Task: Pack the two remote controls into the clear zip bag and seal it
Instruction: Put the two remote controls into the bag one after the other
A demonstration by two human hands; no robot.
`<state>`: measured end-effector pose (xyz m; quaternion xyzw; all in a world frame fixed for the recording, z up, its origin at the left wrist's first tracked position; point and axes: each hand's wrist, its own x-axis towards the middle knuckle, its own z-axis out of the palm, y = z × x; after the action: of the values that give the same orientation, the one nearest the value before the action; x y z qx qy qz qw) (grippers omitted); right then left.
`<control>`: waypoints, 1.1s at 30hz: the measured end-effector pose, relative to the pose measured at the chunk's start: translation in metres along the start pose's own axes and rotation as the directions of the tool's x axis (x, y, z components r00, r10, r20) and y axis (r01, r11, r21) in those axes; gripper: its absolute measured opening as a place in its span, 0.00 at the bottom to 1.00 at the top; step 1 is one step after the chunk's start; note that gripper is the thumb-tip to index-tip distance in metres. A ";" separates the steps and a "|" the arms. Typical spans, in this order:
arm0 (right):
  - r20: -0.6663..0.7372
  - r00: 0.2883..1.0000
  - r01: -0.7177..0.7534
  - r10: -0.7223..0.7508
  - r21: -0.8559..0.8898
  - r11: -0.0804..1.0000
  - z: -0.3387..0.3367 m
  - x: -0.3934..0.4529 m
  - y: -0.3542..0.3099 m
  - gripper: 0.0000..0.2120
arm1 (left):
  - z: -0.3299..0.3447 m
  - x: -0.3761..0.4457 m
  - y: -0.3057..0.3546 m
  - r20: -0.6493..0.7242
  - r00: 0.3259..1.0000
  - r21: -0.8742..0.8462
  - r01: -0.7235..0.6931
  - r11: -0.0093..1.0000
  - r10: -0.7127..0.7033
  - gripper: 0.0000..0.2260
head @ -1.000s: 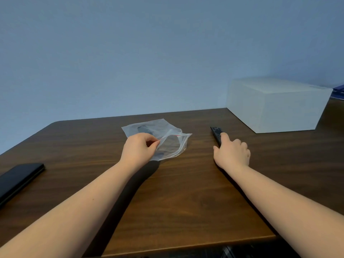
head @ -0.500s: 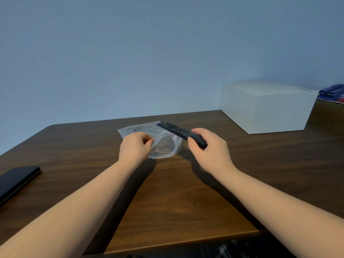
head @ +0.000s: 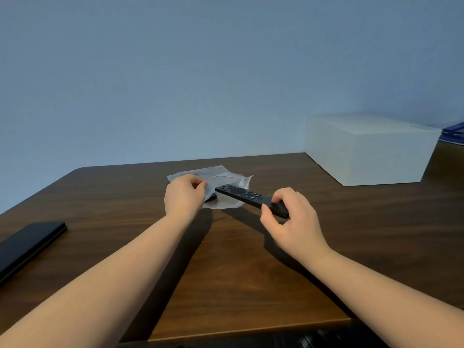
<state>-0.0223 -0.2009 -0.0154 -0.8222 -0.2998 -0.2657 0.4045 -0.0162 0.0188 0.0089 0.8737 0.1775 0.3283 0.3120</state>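
Note:
A clear zip bag (head: 221,175) with a red seal line lies mid-table. My left hand (head: 184,195) pinches its upper lip and holds the mouth lifted. A dark remote (head: 211,197) shows inside the bag, mostly hidden behind my left hand. My right hand (head: 291,222) grips the near end of a long black remote (head: 244,195), buttons up. Its far end points left and hovers at the bag's mouth, over the lower sheet.
A white box (head: 369,149) stands at the back right of the brown wooden table (head: 251,285). A flat black device (head: 27,244) lies at the left edge. Blue items (head: 454,133) sit behind the box. The table's front edge is close below my forearms.
My right hand picked the black remote off the table at the right and carried it left to the bag's mouth. My left hand kept its pinch and lifted the bag's lip.

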 end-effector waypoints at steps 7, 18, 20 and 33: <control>0.125 0.990 -0.048 0.062 -0.113 0.992 0.028 0.012 0.009 0.09 | 0.004 -0.004 0.003 0.066 0.996 -0.018 -0.065 0.998 0.066 0.08; 0.216 0.971 -0.055 0.107 -0.234 0.971 0.058 0.036 0.010 0.16 | 0.005 -0.008 0.000 0.103 0.988 -0.009 -0.114 0.993 0.114 0.08; 0.262 0.956 -0.063 0.132 -0.256 0.965 0.062 0.038 0.011 0.16 | 0.006 -0.009 -0.001 0.107 0.988 -0.005 -0.115 0.993 0.115 0.08; 0.421 0.897 0.018 0.136 -0.342 0.940 0.052 0.043 0.016 0.14 | 0.004 -0.008 -0.008 0.125 0.982 -0.025 -0.143 0.989 0.145 0.07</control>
<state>0.0277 -0.1539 -0.0221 -0.9264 -0.3079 -0.1086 0.1877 -0.0202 0.0190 -0.0024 0.9007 0.0911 0.2955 0.3051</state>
